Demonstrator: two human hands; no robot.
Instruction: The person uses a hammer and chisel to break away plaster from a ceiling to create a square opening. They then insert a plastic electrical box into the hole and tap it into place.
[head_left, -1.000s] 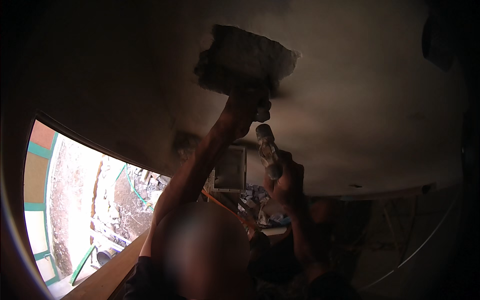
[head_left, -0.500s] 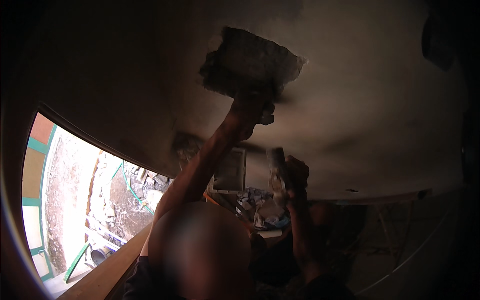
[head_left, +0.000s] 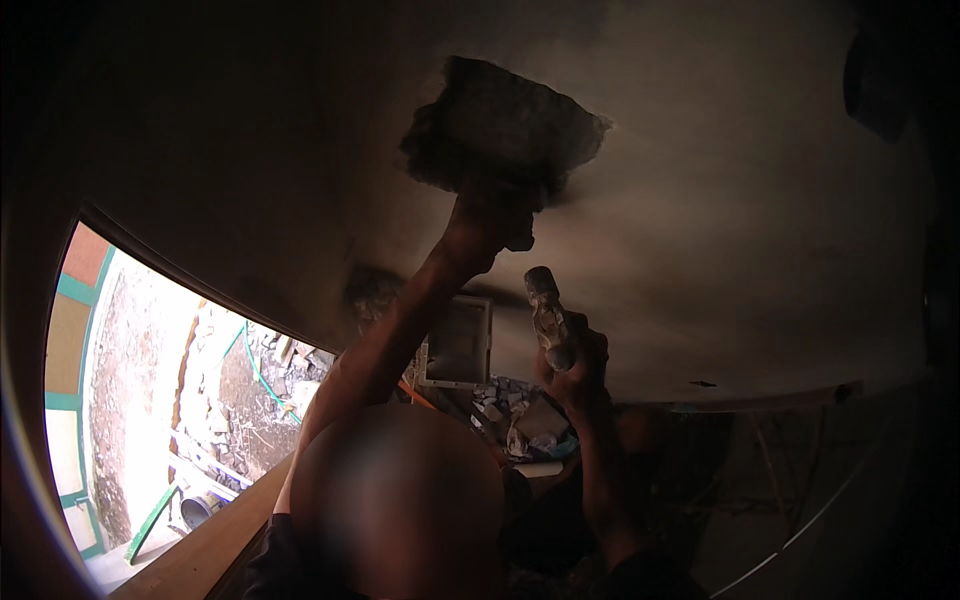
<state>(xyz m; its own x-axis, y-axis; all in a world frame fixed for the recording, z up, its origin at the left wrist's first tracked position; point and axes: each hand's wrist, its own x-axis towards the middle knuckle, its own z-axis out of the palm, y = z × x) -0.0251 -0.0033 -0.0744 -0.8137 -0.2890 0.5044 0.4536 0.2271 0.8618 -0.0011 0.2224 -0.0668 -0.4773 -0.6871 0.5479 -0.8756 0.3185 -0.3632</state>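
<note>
My left hand point(head_left: 485, 225) is closed just below a dark, rough-edged hole point(head_left: 505, 120) broken into a pale plaster surface; what it grips is mostly hidden in shadow. Lower and to the right, my right hand point(head_left: 578, 360) is wrapped round a worn metal hammer point(head_left: 542, 295), whose top end is raised a short distance below and right of my left hand.
A bright opening point(head_left: 140, 400) at left shows rubble, a green hose and coloured panels beside a wooden board point(head_left: 200, 540). A framed box point(head_left: 455, 350) and more rubble point(head_left: 500, 400) lie behind the arms. A blurred rounded shape point(head_left: 400, 490) fills the lower middle.
The hammer dipped rightward and down, blurred, half a second ago, and is now raised again, slightly lower than a second ago. My left hand has stayed near the hole, shifting only slightly.
</note>
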